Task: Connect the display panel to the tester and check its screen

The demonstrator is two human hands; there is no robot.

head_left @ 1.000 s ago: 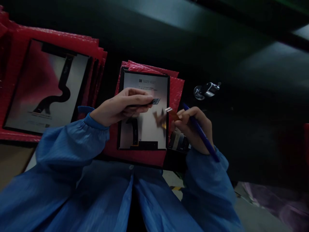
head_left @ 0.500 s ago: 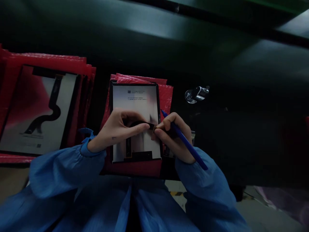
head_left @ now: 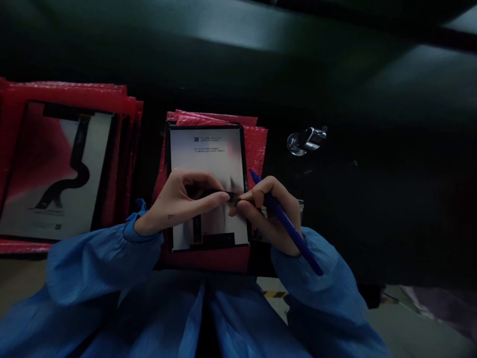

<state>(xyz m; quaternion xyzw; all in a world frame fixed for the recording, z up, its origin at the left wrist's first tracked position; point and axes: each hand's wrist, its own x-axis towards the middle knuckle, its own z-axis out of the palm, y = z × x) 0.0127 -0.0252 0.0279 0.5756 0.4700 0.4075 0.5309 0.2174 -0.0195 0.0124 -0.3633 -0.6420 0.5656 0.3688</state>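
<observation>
A display panel (head_left: 206, 164) lies back side up in front of me on red bubble-wrap sleeves (head_left: 256, 149). From the black strip at its lower edge rises a black flex cable (head_left: 197, 227). My left hand (head_left: 182, 201) reaches over the panel, thumb and fingers pinched on the cable near its free end. The connector tip of that cable meets the fingertips of my right hand (head_left: 278, 211), which are also pressed together. A blue pen (head_left: 292, 232) is tucked between the right hand's fingers, slanting down over the wrist. The fingers partly hide the connector.
On the left, another display panel (head_left: 95, 174) with a curved black flex cable (head_left: 76, 181) rests on a stack of red bubble-wrap sleeves (head_left: 112, 97). A shiny metal fixture (head_left: 307, 141) stands on the dark table (head_left: 372, 214) at the right. A small pale object partly shows behind my right hand.
The view has shifted slightly. Both hands keep their grip on the cable, whose connector end has tilted a little between the fingertips. The pen stays in my right hand.
</observation>
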